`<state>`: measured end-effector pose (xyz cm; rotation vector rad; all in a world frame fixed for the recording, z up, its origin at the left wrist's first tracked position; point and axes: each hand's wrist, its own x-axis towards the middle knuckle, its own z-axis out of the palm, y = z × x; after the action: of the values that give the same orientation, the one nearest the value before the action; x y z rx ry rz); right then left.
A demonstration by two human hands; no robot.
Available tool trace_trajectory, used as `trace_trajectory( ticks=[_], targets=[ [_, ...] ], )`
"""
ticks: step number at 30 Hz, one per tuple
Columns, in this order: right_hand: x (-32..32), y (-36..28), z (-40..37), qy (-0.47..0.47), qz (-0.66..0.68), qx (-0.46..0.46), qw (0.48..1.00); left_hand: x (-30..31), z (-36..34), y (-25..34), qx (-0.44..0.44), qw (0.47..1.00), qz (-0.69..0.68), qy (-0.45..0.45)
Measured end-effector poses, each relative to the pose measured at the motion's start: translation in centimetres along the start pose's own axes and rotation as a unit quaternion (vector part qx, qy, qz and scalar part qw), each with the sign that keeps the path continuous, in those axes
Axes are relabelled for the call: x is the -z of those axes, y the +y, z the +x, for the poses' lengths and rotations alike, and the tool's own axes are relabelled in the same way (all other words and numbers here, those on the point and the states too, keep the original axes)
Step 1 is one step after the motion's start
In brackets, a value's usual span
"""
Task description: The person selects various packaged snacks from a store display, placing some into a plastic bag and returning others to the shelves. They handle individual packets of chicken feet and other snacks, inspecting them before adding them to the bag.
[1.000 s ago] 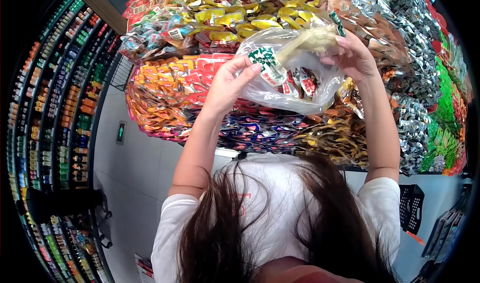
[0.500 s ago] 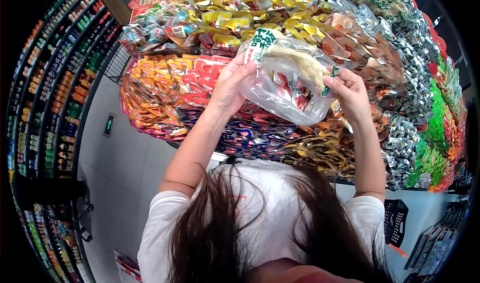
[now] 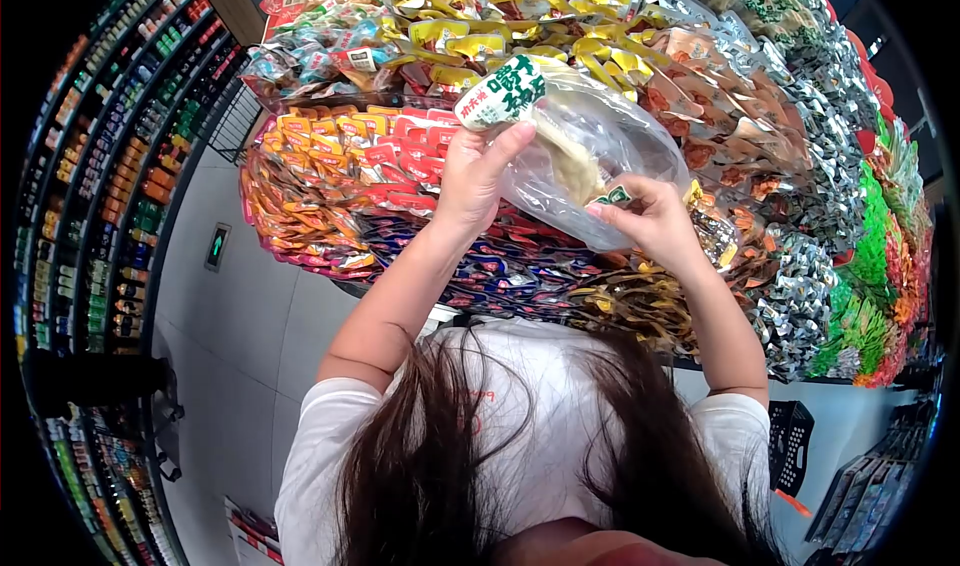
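Observation:
My left hand (image 3: pixel 475 171) grips the mouth of a clear plastic bag (image 3: pixel 645 156) and presses a thumb against the white-and-green label end of a long pale snack packet (image 3: pixel 520 91). My right hand (image 3: pixel 655 226) pinches the packet's lower green-tipped end through or at the bag's edge. The packet stands slanted, label end up, partly inside the bag. A few red-and-white packets lie in the bag's bottom. Both hands are held over a heaped snack display.
Open bins hold heaps of packets: yellow ones (image 3: pixel 500 6) at the top, orange and red (image 3: pixel 340 156) at left, silver (image 3: pixel 830 116) and green (image 3: pixel 880 266) at right. Shelves of bottles (image 3: pixel 110 146) line the left aisle. A black basket (image 3: pixel 790 446) stands bottom right.
The packet has swung from lying across the bag to slanting with its label end up. My right hand dropped lower and leftward with the other end. My left hand stayed about where it was.

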<state>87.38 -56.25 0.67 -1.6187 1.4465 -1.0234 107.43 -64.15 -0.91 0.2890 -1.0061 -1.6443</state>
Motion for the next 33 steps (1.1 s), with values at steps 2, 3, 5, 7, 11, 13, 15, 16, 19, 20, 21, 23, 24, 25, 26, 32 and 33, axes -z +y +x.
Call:
trace_trajectory(
  ticks=[2,3,5,7,11,13,15,16,19,20,21,23,24,25,26,32,33],
  targets=[
    [0.2,-1.0,-0.4,-0.063,-0.085,-0.075,0.992,-0.2,0.1,0.0,-0.017,1.000,0.016,0.004],
    [0.6,-1.3,-0.4,-0.093,-0.172,-0.064,0.979,-0.2,0.1,0.0,-0.008,0.999,0.037,0.001],
    [1.3,-2.6,-0.8,-0.107,-0.205,-0.027,0.973,-0.2,0.0,0.0,0.004,0.998,0.060,-0.002],
    [2.3,-3.1,-1.1,-0.117,-0.247,0.048,0.961,-0.4,-0.1,0.1,-0.004,0.995,0.094,-0.017],
    [2.4,-5.3,-0.9,0.032,-0.041,0.070,0.996,-1.1,-0.5,0.6,0.014,0.980,0.190,-0.065],
    [1.3,-5.7,-0.2,0.095,0.017,0.122,0.988,-1.5,-0.5,0.6,0.009,0.974,0.209,-0.088],
    [1.3,-6.1,0.8,0.064,-0.002,0.105,0.992,-2.2,-0.7,0.6,0.022,0.970,0.217,-0.110],
    [1.5,-6.2,1.4,0.027,-0.024,0.091,0.995,-2.4,-0.8,0.6,0.026,0.969,0.216,-0.114],
    [1.4,-5.1,2.9,0.030,0.061,0.112,0.991,-2.5,-0.7,0.7,0.075,0.977,0.174,-0.096],
    [1.3,-4.9,3.2,0.027,0.094,0.130,0.987,-2.5,-0.6,0.7,0.076,0.977,0.175,-0.096],
    [0.9,-4.7,3.3,0.037,0.134,0.142,0.980,-2.5,-0.4,0.7,0.099,0.974,0.173,-0.107],
    [0.6,-4.9,3.2,0.059,0.152,0.145,0.976,-2.1,-0.1,0.1,0.122,0.968,0.179,-0.127],
    [0.7,-4.9,3.1,0.081,0.169,0.147,0.971,-2.4,-0.3,0.0,0.124,0.968,0.179,-0.128],
    [1.1,-4.6,3.1,0.090,0.166,0.149,0.971,-2.8,-0.6,-0.1,0.156,0.963,0.181,-0.129],
    [1.2,-4.5,3.1,0.103,0.177,0.162,0.965,-3.1,-0.9,-0.2,0.188,0.956,0.183,-0.129],
    [3.8,-2.8,3.3,0.142,0.243,0.159,0.946,-3.0,-1.3,-2.4,0.151,0.923,0.307,-0.176],
    [4.3,-2.6,3.3,0.130,0.257,0.158,0.945,-3.3,-1.5,-2.5,0.135,0.923,0.321,-0.165]
  ],
)
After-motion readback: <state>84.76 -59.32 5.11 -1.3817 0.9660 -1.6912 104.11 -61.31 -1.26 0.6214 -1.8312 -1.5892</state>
